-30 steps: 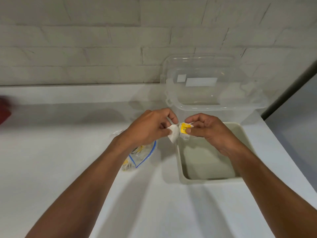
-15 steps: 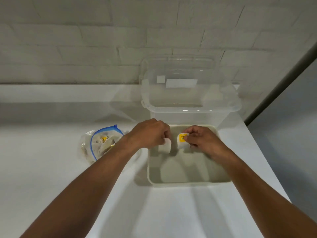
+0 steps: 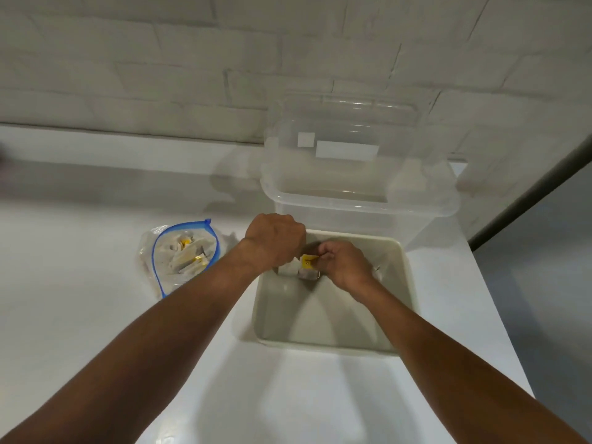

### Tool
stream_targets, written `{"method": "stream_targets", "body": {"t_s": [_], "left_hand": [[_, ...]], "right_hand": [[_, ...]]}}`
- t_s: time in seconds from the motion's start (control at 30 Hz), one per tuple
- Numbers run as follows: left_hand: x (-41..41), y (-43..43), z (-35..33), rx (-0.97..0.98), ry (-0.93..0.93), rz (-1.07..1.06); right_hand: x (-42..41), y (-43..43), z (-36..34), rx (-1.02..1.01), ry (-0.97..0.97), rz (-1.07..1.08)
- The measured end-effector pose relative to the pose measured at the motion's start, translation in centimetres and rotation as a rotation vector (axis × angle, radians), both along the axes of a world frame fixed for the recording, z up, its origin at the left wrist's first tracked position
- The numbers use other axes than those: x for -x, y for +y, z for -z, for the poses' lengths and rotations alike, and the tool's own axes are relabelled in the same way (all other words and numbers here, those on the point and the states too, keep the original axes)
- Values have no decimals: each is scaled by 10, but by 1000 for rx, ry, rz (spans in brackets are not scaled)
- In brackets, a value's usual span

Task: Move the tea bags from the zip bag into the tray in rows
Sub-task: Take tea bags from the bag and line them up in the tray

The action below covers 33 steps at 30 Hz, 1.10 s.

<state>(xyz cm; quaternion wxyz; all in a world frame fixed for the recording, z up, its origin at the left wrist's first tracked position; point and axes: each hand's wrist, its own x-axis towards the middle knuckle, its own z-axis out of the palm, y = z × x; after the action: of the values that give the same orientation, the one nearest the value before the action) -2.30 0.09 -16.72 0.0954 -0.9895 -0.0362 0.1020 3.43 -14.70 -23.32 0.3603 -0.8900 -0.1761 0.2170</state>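
Note:
A clear zip bag [image 3: 181,256] with a blue seal lies open on the white counter, several tea bags with yellow tags inside. To its right stands a shallow beige tray [image 3: 405,283]. Both hands are low over the tray's far left corner. My left hand [image 3: 275,240] holds a white tea bag [image 3: 288,267], mostly hidden under its fingers. My right hand [image 3: 341,262] pinches a second tea bag [image 3: 308,267] by its yellow tag, the bag hanging down to the tray floor.
A large clear plastic tub [image 3: 358,184] with its lid leaning behind it stands right behind the tray, against the white brick wall. The white counter [image 3: 96,315] ends a short way right of the tray, where a grey floor shows.
Both hands carried their tea bags from above the tray's left rim down into its far left corner. The camera view shifted right and lower, uncovering the zip bag.

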Motion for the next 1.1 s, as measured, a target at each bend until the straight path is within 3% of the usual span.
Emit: {"method": "stream_targets", "body": {"t_s": [0.23,0.33,0.47,0.77,0.87,1.1], "left_hand": [[-2,-10,0,-252,6,84],[-2,-10,1,-270,-2,104],[-1,-7,2,-261,-12,105],[14,-13,-6,-170,-50,91],[32,-31,1,-137,65,187],[53,-58,19,-241,369,162]], "right_hand": [[8,4,4,165,-109,-2],[10,4,5,139,-94,48],[6,6,7,-51,52,161],[6,6,6,-50,9,126],[6,1,5,-5,-25,119],[4,-7,1,-127,166,200]]}}
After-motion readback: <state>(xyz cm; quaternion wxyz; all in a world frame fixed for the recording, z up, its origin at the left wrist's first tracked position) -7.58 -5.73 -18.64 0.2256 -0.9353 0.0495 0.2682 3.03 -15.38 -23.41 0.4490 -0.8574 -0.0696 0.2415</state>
